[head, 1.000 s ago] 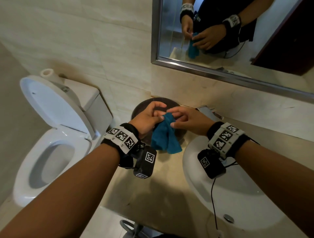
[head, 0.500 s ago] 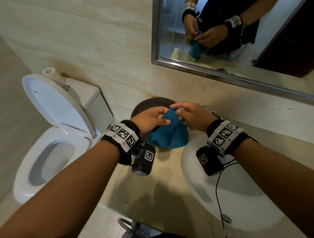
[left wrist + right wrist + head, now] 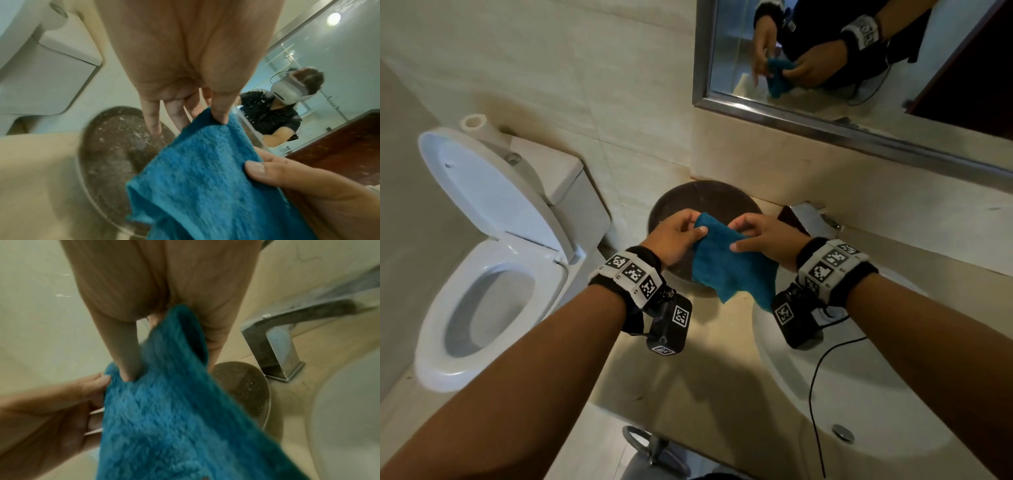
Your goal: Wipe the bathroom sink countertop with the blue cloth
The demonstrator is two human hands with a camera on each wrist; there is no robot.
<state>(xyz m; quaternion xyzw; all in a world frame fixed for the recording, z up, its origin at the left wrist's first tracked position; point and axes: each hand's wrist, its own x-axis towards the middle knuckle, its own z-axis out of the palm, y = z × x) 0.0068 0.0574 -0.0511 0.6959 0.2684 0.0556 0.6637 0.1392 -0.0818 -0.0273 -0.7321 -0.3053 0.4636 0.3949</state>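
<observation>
above the round dark dish (image 3: 688,198), left of the white sink (image 3: 859,394), the blue cloth (image 3: 726,263) hangs clear of the countertop (image 3: 688,370). left hand (image 3: 674,236) and right hand (image 3: 767,240) each pinch its top edge.

We see the blue cloth (image 3: 729,263), a fluffy teal terry square, held up in the air above the beige countertop (image 3: 688,370), clear of the surface; its top edge is stretched between two pinched corners, the rest hanging in loose folds; it hangs in front of a dark round dish and just left of the white sink (image 3: 859,394) set into the counter.
</observation>
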